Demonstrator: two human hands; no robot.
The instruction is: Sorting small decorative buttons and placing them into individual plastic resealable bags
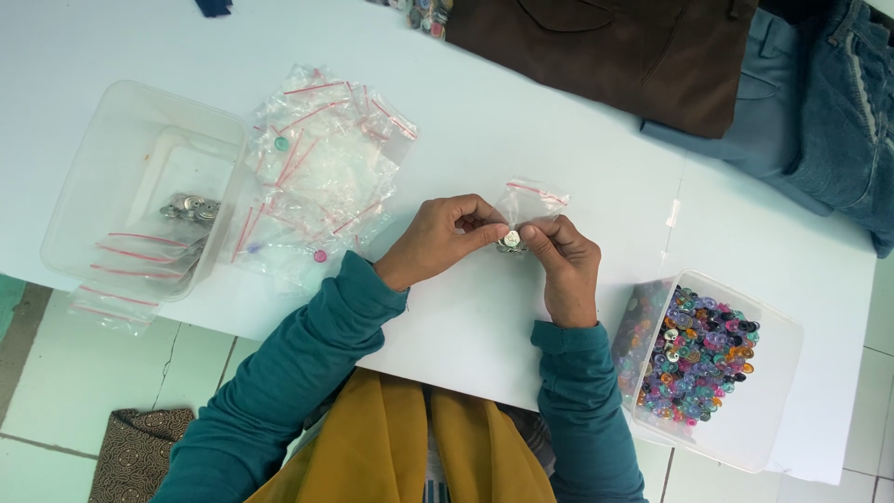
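On the far left of the white bench (521, 121) sits a clear box (140, 186). It has some silver buttons (191, 207) and a few filled little bags in it. Next to it lies a heap of empty zip bags (321, 168) with red strips.

In the middle, the left hand (438, 237) and the right hand (563, 261) meet. Both are closed in a pinch on one small clear bag (529, 210). The bag stands up just above the bench, with its red strip on top. A few silver buttons (509, 240) sit at the bottom of it, right between the fingertips.

To do this well, I think the bag should stay upright, so the buttons stay down low and cannot slip out. The fingers should hold the bag gently but firmly near the buttons. Then the top strip can be pressed flat from one end to the other, with no gap left.

On the right is another clear box (778, 391) full of bright buttons (694, 359) in many colours. At the far top lie a brown cloth (633, 56) and folded jeans (819, 112).
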